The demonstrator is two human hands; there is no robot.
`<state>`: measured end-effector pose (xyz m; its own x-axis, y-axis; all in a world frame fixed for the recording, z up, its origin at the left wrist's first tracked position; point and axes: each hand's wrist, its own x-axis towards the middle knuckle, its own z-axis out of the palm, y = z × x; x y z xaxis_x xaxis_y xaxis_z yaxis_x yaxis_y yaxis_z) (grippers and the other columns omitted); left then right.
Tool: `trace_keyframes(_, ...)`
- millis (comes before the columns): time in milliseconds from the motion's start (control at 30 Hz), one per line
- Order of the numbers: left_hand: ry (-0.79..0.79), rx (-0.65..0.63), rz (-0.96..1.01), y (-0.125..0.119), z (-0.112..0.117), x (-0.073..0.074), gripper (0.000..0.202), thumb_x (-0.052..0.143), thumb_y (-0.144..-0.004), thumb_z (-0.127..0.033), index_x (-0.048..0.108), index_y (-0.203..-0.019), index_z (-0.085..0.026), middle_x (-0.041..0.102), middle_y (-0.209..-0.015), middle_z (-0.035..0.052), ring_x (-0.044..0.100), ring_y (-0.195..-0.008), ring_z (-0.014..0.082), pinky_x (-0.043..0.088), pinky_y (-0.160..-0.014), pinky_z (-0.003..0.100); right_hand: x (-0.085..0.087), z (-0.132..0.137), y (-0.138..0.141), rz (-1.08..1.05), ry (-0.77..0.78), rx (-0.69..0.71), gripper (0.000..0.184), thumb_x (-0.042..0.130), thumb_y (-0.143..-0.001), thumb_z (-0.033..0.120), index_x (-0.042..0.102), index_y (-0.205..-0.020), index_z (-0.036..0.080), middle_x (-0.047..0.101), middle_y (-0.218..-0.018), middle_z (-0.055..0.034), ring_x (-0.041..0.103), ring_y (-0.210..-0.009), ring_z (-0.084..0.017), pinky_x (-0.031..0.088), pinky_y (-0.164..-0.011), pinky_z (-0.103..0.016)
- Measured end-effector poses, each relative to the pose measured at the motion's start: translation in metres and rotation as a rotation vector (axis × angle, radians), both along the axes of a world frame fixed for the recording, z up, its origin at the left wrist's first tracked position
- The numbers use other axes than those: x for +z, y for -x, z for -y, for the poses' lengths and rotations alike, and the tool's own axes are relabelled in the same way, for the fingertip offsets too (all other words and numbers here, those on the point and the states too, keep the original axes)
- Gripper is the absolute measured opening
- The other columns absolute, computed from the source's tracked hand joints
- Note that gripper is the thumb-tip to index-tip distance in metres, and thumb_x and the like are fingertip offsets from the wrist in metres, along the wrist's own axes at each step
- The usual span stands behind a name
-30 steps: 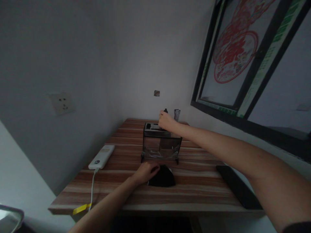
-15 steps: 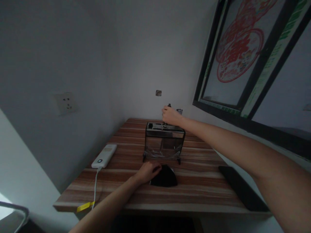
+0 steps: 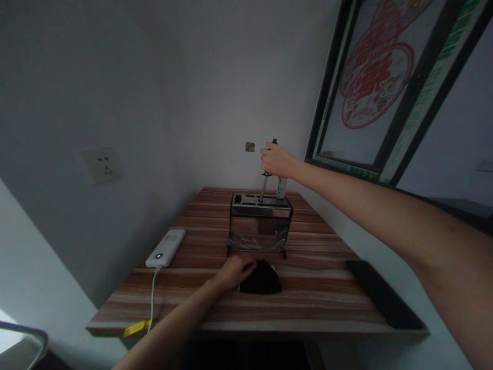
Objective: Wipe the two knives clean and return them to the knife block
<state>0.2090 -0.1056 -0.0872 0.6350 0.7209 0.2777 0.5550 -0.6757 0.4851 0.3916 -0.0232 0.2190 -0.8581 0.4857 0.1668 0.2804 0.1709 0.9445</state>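
My right hand (image 3: 278, 159) is closed round the black handle of a sharpening steel (image 3: 264, 188). Its narrow metal shaft slants down into a hole in the top of a clear-sided knife block (image 3: 261, 234) with a dark frame and slots. A speckled upright piece (image 3: 282, 188) stands at the block's right end; its kind is unclear. My left hand (image 3: 233, 272) rests on the table in front of the block, its fingers curled at the left edge of a black fan-shaped folded cloth (image 3: 262, 280). Its fingertips are partly hidden.
A white power bank (image 3: 167, 248) with a white cable (image 3: 152, 295) and yellow tag (image 3: 136, 328) lies on the left of the wood-grain table (image 3: 319, 308). A flat black object (image 3: 385, 295) lies along the right edge. Walls stand left and behind, a framed window (image 3: 370, 87) at right.
My right hand has risen, drawing the sharpening steel upward so that more of its shaft shows above the knife block. My left hand stays by the black cloth.
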Motion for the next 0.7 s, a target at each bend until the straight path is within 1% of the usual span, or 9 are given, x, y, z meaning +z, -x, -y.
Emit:
trace_keyframes(100,-0.003,-0.003,0.002,0.0,0.0,0.0,0.022,0.046,-0.089,-0.026,0.066,-0.096,-0.022,0.072,-0.094,0.002,0.065,-0.088,0.0166,0.045,-0.078,0.023,0.017,0.004,-0.007,-0.023,-0.044,-0.01,0.024,0.052,-0.087,0.011,0.072,-0.075,0.015,0.07,-0.076,-0.0054,0.054,-0.085,-0.02,0.032,-0.081,-0.035)
trace_keyframes(167,-0.004,-0.007,0.006,0.0,0.0,0.0,0.022,0.046,-0.089,-0.025,0.066,-0.095,-0.022,0.071,-0.095,0.0021,0.065,-0.089,0.0164,0.045,-0.079,0.023,0.026,0.006,-0.012,-0.03,-0.076,-0.007,0.025,0.05,-0.087,0.01,0.071,-0.074,0.014,0.07,-0.075,-0.0054,0.054,-0.085,-0.02,0.033,-0.081,-0.036)
trace_keyframes(367,-0.005,0.0,0.006,0.0,-0.001,-0.001,0.022,0.046,-0.089,-0.025,0.067,-0.096,-0.022,0.071,-0.097,0.0026,0.065,-0.09,0.0169,0.045,-0.081,0.024,0.035,0.011,-0.015,-0.048,-0.083,0.004,0.029,0.045,-0.087,0.007,0.07,-0.074,0.013,0.068,-0.073,-0.0037,0.054,-0.088,-0.019,0.036,-0.085,-0.037)
trace_keyframes(467,-0.004,0.01,0.0,0.001,-0.001,-0.001,0.023,0.046,-0.089,-0.027,0.067,-0.098,-0.023,0.072,-0.097,0.0033,0.065,-0.09,0.0182,0.046,-0.082,0.025,0.043,0.01,-0.013,-0.078,-0.065,0.021,0.033,0.041,-0.089,0.005,0.069,-0.074,0.011,0.067,-0.074,-0.0035,0.055,-0.091,-0.019,0.037,-0.087,-0.039)
trace_keyframes(600,-0.006,0.011,-0.001,0.001,0.0,0.0,0.024,0.045,-0.089,-0.026,0.068,-0.097,-0.023,0.072,-0.097,0.0034,0.065,-0.091,0.0185,0.046,-0.083,0.026,0.064,0.009,-0.014,-0.152,-0.004,0.077,0.035,0.037,-0.09,0.003,0.068,-0.073,0.007,0.067,-0.078,-0.0047,0.054,-0.097,-0.019,0.037,-0.09,-0.043)
trace_keyframes(700,-0.004,0.007,0.002,0.001,0.0,0.001,0.024,0.046,-0.089,-0.026,0.068,-0.097,-0.022,0.072,-0.097,0.0033,0.065,-0.091,0.0181,0.046,-0.082,0.025,0.083,0.017,-0.016,-0.169,-0.009,0.087,0.041,0.03,-0.091,0.002,0.067,-0.072,0.004,0.068,-0.08,-0.0063,0.055,-0.099,-0.02,0.036,-0.091,-0.045)
